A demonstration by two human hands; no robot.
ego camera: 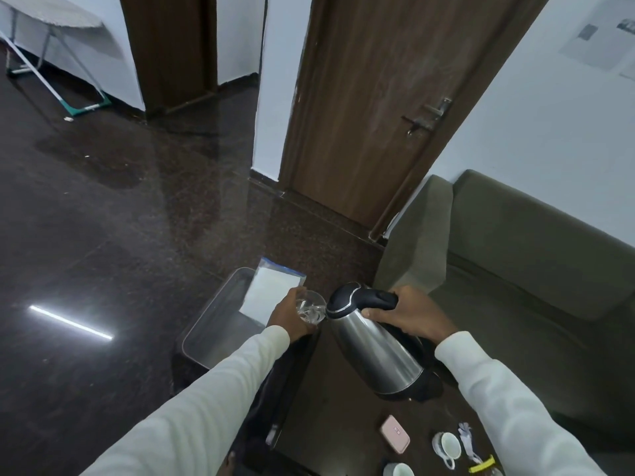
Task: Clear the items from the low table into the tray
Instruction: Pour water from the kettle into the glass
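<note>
Two hands are busy: my left hand (287, 316) grips a clear glass (311, 309) above the steel tray's (206, 324) near edge, while my right hand (407, 312) clasps the tilted electric kettle (374, 348) by its handle over the low table (330, 407).

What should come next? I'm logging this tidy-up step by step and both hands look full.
Probably lower the glass in the left hand into the metal tray just beside it; the right hand holds the kettle tilted, spout near the glass.
</note>
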